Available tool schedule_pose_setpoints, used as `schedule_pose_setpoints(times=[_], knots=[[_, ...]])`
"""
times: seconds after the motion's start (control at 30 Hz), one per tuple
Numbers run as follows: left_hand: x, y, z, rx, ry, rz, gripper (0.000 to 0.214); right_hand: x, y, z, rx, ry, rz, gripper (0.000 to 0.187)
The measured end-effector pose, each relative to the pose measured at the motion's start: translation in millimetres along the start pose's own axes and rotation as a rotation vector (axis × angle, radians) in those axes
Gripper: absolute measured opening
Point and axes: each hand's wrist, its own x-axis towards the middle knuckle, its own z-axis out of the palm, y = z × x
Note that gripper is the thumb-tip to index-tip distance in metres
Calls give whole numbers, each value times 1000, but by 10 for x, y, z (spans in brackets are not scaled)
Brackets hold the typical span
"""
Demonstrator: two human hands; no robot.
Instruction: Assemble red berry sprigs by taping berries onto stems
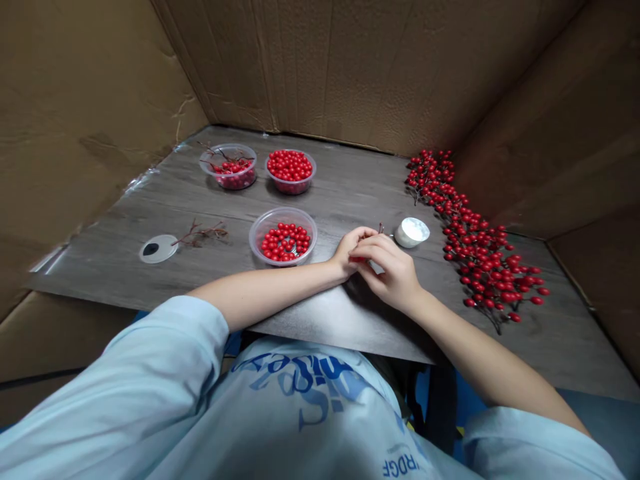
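My left hand [349, 250] and my right hand [387, 270] meet at the middle of the grey board, fingers pinched together around a small berry sprig [358, 259]; a red berry shows between the fingers and a thin stem tip pokes up behind them. A clear bowl of loose red berries [283, 235] stands just left of my left hand. A small white cup [411, 232] stands just behind my right hand.
A long pile of red berry branches [475, 243] runs along the right side. Two more clear bowls stand at the back, one with stems and berries [229, 166], one full of berries [291, 171]. A bare twig [203, 233] and a round lid [158, 249] lie left. Cardboard walls surround the board [350, 193].
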Motion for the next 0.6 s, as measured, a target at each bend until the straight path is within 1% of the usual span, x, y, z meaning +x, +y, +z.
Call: schedule_pose_setpoints(times=[0.1, 0.2, 0.3, 0.5, 0.6], knots=[[-6, 35, 16, -50, 6, -42, 15, -23, 18, -30, -1, -10, 19, 15], [-14, 73, 31, -47, 16, -62, 16, -44, 30, -35, 4, 3, 4, 13], [-34, 104, 36, -21, 1, -45, 14, -50, 38, -12, 17, 6, -6, 13], [-95, 138, 33, 68, -36, 36, 20, -13, 17, 15, 63, -57, -7, 12], [-97, 137, 33, 75, -68, 37, 19, 0, -15, 2, 77, -94, 11, 12]])
